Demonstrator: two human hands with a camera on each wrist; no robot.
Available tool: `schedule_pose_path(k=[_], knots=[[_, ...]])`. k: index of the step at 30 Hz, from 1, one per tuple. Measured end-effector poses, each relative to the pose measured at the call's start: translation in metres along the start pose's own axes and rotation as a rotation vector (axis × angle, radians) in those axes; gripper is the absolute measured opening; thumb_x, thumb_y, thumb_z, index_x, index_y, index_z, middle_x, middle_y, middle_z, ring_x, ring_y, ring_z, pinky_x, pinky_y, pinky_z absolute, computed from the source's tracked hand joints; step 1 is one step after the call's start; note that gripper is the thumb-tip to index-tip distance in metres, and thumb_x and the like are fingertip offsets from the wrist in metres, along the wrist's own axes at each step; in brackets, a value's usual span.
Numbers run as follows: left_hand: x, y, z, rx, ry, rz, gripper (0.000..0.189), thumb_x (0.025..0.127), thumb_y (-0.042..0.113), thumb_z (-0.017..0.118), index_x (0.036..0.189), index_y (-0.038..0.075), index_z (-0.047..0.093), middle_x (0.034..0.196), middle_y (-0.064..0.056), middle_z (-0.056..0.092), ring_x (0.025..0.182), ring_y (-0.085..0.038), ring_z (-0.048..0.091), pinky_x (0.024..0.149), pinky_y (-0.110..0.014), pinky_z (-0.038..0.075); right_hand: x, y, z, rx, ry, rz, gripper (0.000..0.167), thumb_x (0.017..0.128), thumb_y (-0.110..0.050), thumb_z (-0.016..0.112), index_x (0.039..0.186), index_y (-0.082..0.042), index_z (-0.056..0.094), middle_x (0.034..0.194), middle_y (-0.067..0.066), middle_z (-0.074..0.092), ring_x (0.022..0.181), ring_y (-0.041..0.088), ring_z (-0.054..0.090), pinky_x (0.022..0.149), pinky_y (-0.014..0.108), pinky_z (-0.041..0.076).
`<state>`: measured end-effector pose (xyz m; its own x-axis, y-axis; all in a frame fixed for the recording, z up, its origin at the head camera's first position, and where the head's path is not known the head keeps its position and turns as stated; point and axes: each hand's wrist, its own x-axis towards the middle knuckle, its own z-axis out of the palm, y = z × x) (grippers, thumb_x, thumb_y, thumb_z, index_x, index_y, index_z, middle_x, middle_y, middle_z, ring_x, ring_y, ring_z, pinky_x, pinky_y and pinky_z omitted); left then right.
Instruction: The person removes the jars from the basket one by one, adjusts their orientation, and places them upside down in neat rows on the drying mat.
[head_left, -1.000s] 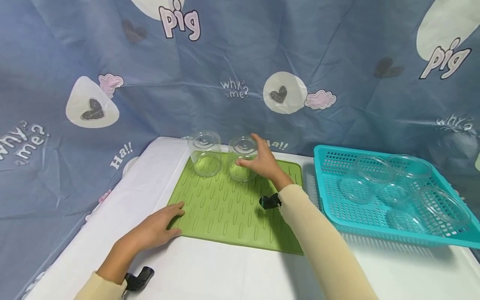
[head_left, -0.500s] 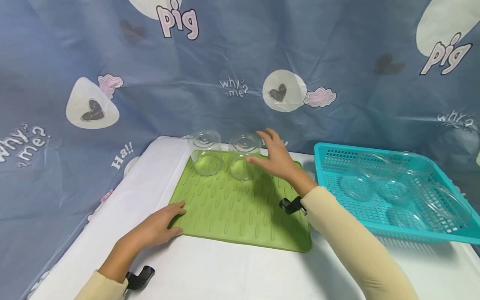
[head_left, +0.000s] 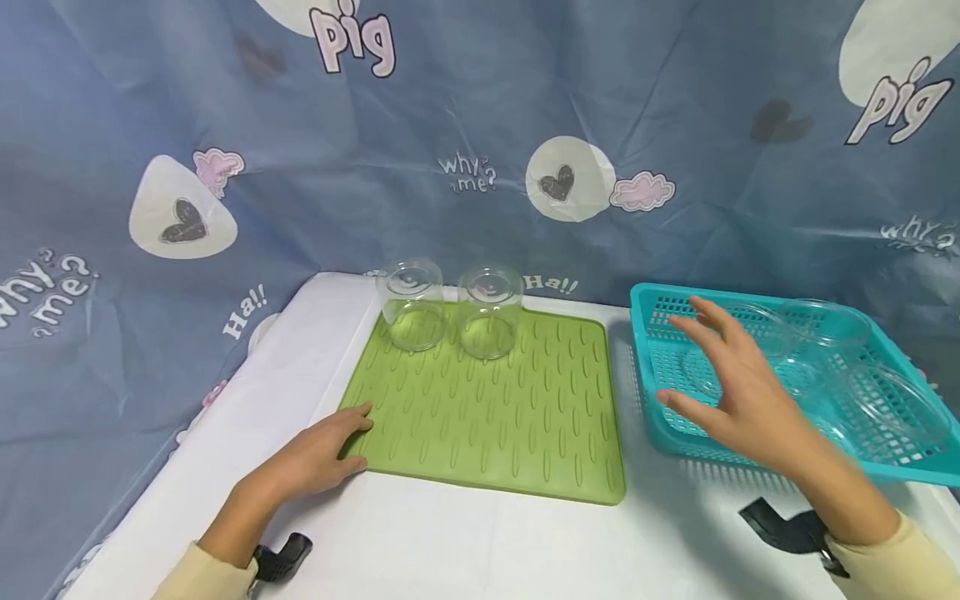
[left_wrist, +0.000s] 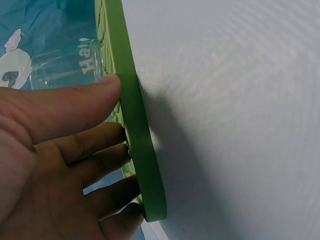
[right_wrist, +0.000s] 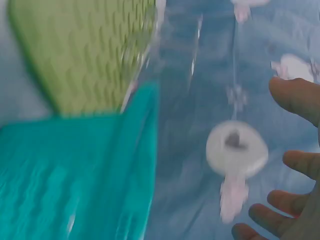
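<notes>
Two clear cups stand upside down at the back of a green ribbed mat [head_left: 480, 425]: a left cup [head_left: 411, 308] and a right cup [head_left: 489, 315]. My left hand [head_left: 311, 457] rests at the mat's near left corner; in the left wrist view its fingertips touch the mat's edge [left_wrist: 137, 140]. Above the left part of a turquoise basket [head_left: 660, 437] is my right hand [head_left: 750, 400], fingers spread and holding nothing. Several clear cups lie in that basket, one a cup [head_left: 896, 400] at its right side; my right hand partly hides others.
A white cloth [head_left: 480, 542] covers the table under the mat and basket. Close behind the mat hangs a blue printed curtain [head_left: 480, 225]. Black wrist cameras sit on both wrists, such as the left camera [head_left: 283, 560].
My right hand has let go of the right cup on the mat and moved right, over the basket. The left hand has stayed at the mat's corner.
</notes>
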<state>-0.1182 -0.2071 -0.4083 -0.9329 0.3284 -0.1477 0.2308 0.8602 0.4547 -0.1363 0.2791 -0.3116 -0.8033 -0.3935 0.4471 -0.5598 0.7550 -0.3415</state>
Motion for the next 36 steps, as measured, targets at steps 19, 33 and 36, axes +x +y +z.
schedule_pose_path(k=[19,33,36], knots=[[0.002,0.004,0.002,0.015,-0.028,0.0,0.049,0.087,0.014,0.072,0.131,-0.004,0.058,0.153,-0.024,0.042,0.139,-0.048,0.041,0.113,-0.062,0.038,-0.028,0.08,-0.051,-0.269,-0.141,0.205,0.092,0.077,-0.022,0.085,0.15,0.002,0.034,0.154,0.036,0.025,0.132,0.062,0.03,0.094,0.077,0.032],[0.003,0.003,-0.001,0.021,-0.023,-0.005,0.051,0.086,0.014,0.073,0.131,-0.004,0.057,0.153,-0.025,0.042,0.138,-0.05,0.042,0.111,-0.063,0.039,0.028,0.12,-0.047,-0.231,-0.461,0.417,0.111,0.085,-0.041,0.076,0.156,0.006,0.006,0.154,0.042,0.013,0.136,0.065,0.018,0.102,0.081,0.027],[0.005,0.004,0.0,0.019,-0.031,-0.007,0.051,0.086,0.014,0.073,0.131,-0.004,0.057,0.153,-0.025,0.042,0.138,-0.05,0.041,0.111,-0.064,0.039,0.027,0.129,-0.046,-0.229,-0.517,0.474,0.117,0.083,-0.042,0.076,0.155,0.008,0.0,0.152,0.046,0.009,0.134,0.069,0.013,0.103,0.082,0.024]])
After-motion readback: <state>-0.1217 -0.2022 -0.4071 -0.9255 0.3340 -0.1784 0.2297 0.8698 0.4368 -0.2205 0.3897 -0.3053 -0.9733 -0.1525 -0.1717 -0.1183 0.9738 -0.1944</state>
